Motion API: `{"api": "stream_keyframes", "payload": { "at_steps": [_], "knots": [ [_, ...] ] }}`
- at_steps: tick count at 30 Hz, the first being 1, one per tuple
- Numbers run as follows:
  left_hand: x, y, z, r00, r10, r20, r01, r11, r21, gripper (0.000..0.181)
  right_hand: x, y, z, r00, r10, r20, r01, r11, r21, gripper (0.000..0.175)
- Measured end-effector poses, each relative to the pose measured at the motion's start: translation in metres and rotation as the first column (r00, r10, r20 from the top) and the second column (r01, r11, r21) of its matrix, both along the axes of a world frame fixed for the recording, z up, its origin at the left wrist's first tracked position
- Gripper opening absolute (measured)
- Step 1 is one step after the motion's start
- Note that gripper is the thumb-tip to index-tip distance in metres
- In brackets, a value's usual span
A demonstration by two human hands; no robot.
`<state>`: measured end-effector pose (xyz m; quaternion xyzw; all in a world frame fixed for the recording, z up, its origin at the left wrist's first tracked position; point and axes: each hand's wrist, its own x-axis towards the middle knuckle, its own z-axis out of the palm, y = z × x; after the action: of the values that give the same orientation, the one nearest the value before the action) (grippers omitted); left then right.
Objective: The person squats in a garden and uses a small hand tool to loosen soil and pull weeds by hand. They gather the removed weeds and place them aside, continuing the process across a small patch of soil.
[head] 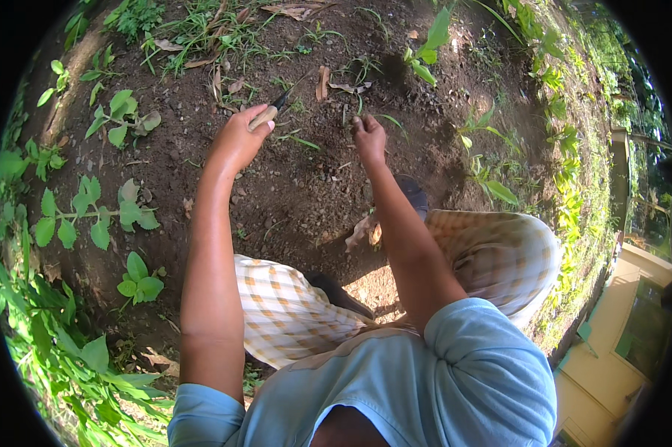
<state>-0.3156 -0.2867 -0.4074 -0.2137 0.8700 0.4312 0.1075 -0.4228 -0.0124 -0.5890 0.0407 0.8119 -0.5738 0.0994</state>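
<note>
My left hand [236, 139] is wrapped around the wooden handle [263, 118] of a small hand tool. Its dark neck [280, 100] leads into a thin blade that points away over the soil; the blade's exact shape blends into the ground. To the right, my right hand [370, 138] is low over the soil with thumb and fingers pinched together. Narrow grass blades [393, 120] stick out around those fingertips, and the pinched part is hidden. Between both hands is loose, pebbly brown soil [313, 162] with a cut-looking grass strip [305, 142] lying on it.
Leafy seedlings [98, 215] grow at the left, and a broad-leaved young plant [428, 50] stands beyond my right hand. Grass tufts [218, 39] and a dry brown leaf [322, 84] lie ahead. My dark shoe [411, 195] is beside my right forearm. A pale building [610, 357] stands at far right.
</note>
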Motion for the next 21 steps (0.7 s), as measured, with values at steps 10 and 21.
{"api": "stream_keyframes", "payload": {
  "at_steps": [10,21],
  "knots": [
    [-0.017,0.020,0.004,0.996,-0.053,0.069,0.047,0.996,0.079,0.051,-0.031,0.215,-0.015,0.626,-0.600,-0.498,0.759,0.320,0.568,0.045],
    [-0.014,0.002,0.006,0.986,0.019,0.168,-0.062,0.964,0.259,0.045,-0.018,0.223,-0.037,0.542,-0.804,-0.244,0.837,0.543,0.069,0.014]
  ]
}}
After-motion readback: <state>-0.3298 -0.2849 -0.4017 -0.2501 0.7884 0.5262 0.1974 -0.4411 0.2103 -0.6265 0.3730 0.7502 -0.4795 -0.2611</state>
